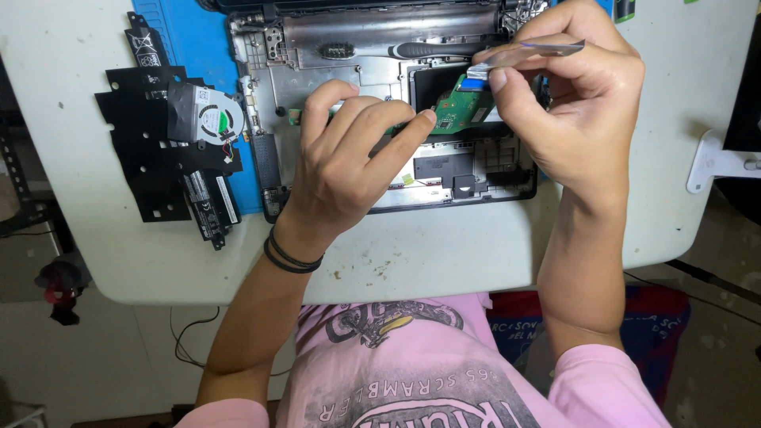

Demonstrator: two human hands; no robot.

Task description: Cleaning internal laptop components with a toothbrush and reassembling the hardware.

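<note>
Nearest to us, at six o'clock, we see the pink printed shirt (420,372) and two bare forearms rising from it. The left wrist carries two black bands (290,257). Beyond them lies the white table (444,254), its near edge scuffed.

Our left hand (349,162) rests on the opened laptop base (380,103) at the middle of the view, fingers curled, the forefinger stretched toward two o'clock so that its tip touches the edge of the one small green circuit board (460,107). It presses rather than clasps; nothing is closed inside it.

Our right hand (567,103), at one o'clock, pinches a flat ribbon cable (527,52) between thumb and forefinger. One end of the cable, with a blue tab, meets the green board just beside the thumb. The board stands tilted up out of the base, between the two hands.

At nine o'clock, on the table, lie one cooling fan (210,119) with a green hub, one long black battery pack (210,202), and one black plastic sheet (147,158) beneath them. A blue mat (198,47) shows under the laptop base at eleven o'clock. Farthest off, at twelve o'clock, one black tool handle (440,49) lies across the base by the hinge bar.
</note>
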